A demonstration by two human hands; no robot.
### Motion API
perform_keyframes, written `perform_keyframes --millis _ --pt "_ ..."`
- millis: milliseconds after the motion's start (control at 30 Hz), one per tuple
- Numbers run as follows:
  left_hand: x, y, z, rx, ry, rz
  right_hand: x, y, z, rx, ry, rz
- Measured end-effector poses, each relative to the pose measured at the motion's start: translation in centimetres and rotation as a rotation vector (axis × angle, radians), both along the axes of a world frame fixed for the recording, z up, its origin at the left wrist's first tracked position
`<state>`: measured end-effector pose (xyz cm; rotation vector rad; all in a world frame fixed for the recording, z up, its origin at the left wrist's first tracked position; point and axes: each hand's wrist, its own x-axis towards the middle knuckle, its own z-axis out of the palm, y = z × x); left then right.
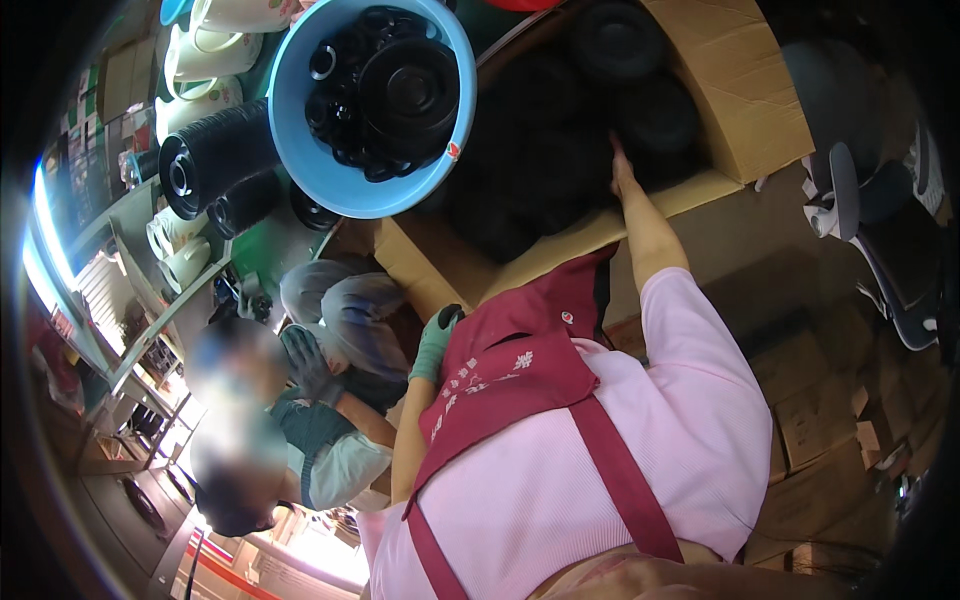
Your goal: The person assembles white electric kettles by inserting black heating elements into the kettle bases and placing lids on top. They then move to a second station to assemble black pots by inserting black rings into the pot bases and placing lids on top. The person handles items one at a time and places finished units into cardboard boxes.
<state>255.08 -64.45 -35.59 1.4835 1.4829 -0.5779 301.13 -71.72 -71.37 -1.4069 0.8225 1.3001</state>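
My right hand (620, 168), bare, reaches into a deep cardboard box (745, 85) beside the black round parts (655, 110) in it. Its visible fingers look stretched out, and shadow hides whether they touch a part. Close to my dark red apron (520, 365), my left hand (436, 340) wears a green glove and has its fingers curled. A small dark patch shows at its fingertips; whether it is a held thing or the glove's coating is unclear.
A light blue basin (458, 120) of black round parts stands left of the box. Stacked black cylinders (215, 150) and pale jugs (205, 60) lie beyond. A co-worker (330, 430) with a grey-gloved hand (312, 368) sits at the left. At the right are a chair (880, 240) and flattened cardboard (820, 420).
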Motion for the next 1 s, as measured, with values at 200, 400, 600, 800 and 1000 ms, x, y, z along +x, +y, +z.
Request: perform_keyframes --millis 200,400,600,800,1000 --pt "2.0 -0.9 -0.2 0.103 -0.048 -0.019 1.6 0.0 7.3 0.369 0.195 0.053" --pt "19.6 3.3 9.4 0.535 -0.610 -0.064 1.9 1.1 26.3 0.675 0.131 0.045" --pt "27.9 1.4 17.3 0.814 -0.719 -0.428 0.3 3.0 39.9 0.546 -0.208 -0.056" --pt "27.9 11.0 16.7 0.483 -1.281 0.371 -0.3 10.2 49.3 0.555 -1.358 0.215" --pt "26.6 22.3 7.8 -0.096 -1.145 1.171 -6.1 20.9 51.8 0.673 -2.152 0.926"
